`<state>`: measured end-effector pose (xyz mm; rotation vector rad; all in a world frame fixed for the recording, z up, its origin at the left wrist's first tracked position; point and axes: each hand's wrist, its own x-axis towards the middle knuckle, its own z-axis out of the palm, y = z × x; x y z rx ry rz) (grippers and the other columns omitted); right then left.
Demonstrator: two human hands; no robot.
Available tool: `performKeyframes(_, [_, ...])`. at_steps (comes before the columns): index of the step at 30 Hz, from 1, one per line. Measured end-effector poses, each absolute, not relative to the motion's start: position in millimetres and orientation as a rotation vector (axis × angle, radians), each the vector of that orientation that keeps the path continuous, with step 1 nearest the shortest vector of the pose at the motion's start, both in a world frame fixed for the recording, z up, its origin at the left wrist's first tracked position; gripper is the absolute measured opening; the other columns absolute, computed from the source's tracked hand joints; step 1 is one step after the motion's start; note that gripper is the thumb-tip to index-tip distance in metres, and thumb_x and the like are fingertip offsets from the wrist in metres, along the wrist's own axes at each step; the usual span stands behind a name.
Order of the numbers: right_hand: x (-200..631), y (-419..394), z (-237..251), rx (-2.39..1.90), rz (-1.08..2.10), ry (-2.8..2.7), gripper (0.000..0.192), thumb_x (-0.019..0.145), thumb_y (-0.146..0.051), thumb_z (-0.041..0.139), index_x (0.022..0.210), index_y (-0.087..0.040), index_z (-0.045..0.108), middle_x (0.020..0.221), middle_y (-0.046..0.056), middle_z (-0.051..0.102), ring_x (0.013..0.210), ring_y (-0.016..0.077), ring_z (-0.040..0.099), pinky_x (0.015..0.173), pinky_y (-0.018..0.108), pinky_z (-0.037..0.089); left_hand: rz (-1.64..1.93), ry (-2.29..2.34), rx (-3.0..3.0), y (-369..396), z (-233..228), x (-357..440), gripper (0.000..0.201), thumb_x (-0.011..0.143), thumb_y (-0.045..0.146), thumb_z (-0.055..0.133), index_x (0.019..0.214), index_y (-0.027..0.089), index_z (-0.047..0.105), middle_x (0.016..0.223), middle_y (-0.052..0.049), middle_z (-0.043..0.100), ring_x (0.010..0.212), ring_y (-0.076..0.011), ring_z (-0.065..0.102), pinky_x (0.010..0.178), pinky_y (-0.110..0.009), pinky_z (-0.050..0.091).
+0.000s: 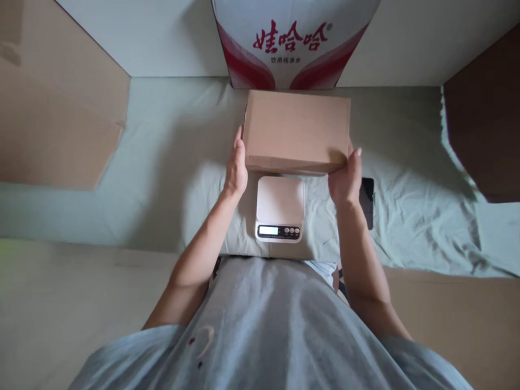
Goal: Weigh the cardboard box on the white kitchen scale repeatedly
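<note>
A closed brown cardboard box [298,130] is held between my two hands, beyond a small white kitchen scale [280,200]. My left hand [236,168] presses flat on the box's left side. On the right side, my right hand [345,176] grips the near corner, thumb up and the other fingers mostly hidden behind the box. The scale's platform carries nothing, and its display is lit, though I cannot read it. Whether the box touches the cloth cannot be made out.
A dark phone [368,203] lies right of my right wrist. A white and red carton [290,49] with Chinese lettering stands behind the box. Large cardboard panels rise at left [60,103] and right [485,119]. A wrinkled pale green cloth [410,179] covers the table.
</note>
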<state>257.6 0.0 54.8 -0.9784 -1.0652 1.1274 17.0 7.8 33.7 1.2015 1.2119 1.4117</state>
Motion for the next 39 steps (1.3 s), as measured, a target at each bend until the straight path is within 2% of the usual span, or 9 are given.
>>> performKeyframes(2, [257.6, -22.4, 70.3, -0.93, 1.111, -1.035, 0.046, 0.09, -0.053, 0.031, 0.127, -0.038, 0.053, 0.138, -0.01, 0.054, 0.138, 0.017, 0.04, 0.124, 0.041, 0.022, 1.409, 1.212, 1.291, -16.4, 49.6, 15.5, 0.059, 0.09, 0.063, 0.037, 0.14, 0.033, 0.04, 0.153, 0.004, 0.035, 0.145, -0.018, 0.023, 0.123, -0.036, 0.014])
performKeyframes(6, [260.0, -71.5, 78.7, -1.02, 1.146, -0.993, 0.044, 0.088, -0.048, 0.038, 0.13, -0.039, 0.051, 0.139, -0.009, 0.052, 0.139, 0.0182, 0.04, 0.124, 0.043, 0.021, 1.378, 1.26, 1.278, -74.2, 64.4, 9.6, 0.05, 0.094, 0.05, 0.041, 0.141, 0.034, 0.039, 0.152, 0.003, 0.037, 0.143, -0.0211, 0.03, 0.121, -0.039, 0.022])
performKeyframes(10, [258.2, -100.1, 66.2, -1.063, 1.208, -0.938, 0.045, 0.087, -0.048, 0.04, 0.129, -0.038, 0.051, 0.14, -0.008, 0.052, 0.14, 0.0193, 0.038, 0.122, 0.047, 0.026, 1.398, 1.276, 1.181, -111.7, 55.2, 6.9, 0.047, 0.093, 0.043, 0.049, 0.138, 0.033, 0.045, 0.148, 0.002, 0.043, 0.141, -0.0228, 0.034, 0.118, -0.041, 0.03])
performKeyframes(16, [257.0, -109.7, 54.3, -1.104, 1.212, -0.927, 0.046, 0.085, -0.051, 0.042, 0.129, -0.04, 0.051, 0.142, -0.011, 0.048, 0.142, 0.0169, 0.034, 0.126, 0.039, 0.02, 1.436, 1.263, 1.128, -127.4, 41.5, 9.9, 0.046, 0.091, 0.04, 0.051, 0.137, 0.034, 0.046, 0.147, 0.003, 0.044, 0.141, -0.0214, 0.034, 0.119, -0.04, 0.028])
performKeyframes(22, [254.2, -114.1, 55.4, -1.074, 1.198, -0.906, 0.046, 0.084, -0.056, 0.046, 0.126, -0.038, 0.053, 0.14, -0.007, 0.052, 0.142, 0.0179, 0.035, 0.124, 0.043, 0.023, 1.466, 1.229, 1.109, -126.9, 43.3, 12.4, 0.047, 0.09, 0.042, 0.052, 0.136, 0.033, 0.048, 0.147, 0.003, 0.045, 0.141, -0.0218, 0.034, 0.119, -0.04, 0.026])
performKeyframes(28, [262.0, -117.6, 51.0, -1.093, 1.245, -0.69, 0.055, 0.088, -0.063, 0.024, 0.127, -0.037, 0.054, 0.139, -0.004, 0.054, 0.139, 0.0239, 0.04, 0.114, 0.059, 0.032, 1.561, 1.189, 0.972, -123.6, 46.2, 14.0, 0.049, 0.095, 0.055, 0.031, 0.134, 0.033, 0.051, 0.146, 0.002, 0.046, 0.141, -0.0191, 0.033, 0.121, -0.038, 0.024])
performKeyframes(35, [269.6, -119.0, 38.3, -1.103, 1.229, -0.625, 0.051, 0.09, -0.058, 0.027, 0.119, -0.033, 0.06, 0.13, -0.002, 0.06, 0.136, 0.0236, 0.044, 0.115, 0.056, 0.03, 1.519, 1.254, 0.868, -124.8, 30.8, 6.8, 0.044, 0.091, 0.057, 0.038, 0.12, 0.036, 0.062, 0.137, 0.006, 0.055, 0.137, -0.0185, 0.04, 0.118, -0.037, 0.032])
performKeyframes(39, [263.9, -119.0, 41.5, -1.144, 1.217, -0.616, 0.052, 0.088, -0.061, 0.03, 0.117, -0.032, 0.061, 0.128, -0.002, 0.062, 0.134, 0.0243, 0.046, 0.116, 0.054, 0.029, 1.512, 1.25, 0.858, -128.8, 32.3, 6.6, 0.04, 0.093, 0.054, 0.038, 0.117, 0.037, 0.064, 0.134, 0.007, 0.057, 0.136, -0.0181, 0.042, 0.117, -0.037, 0.034])
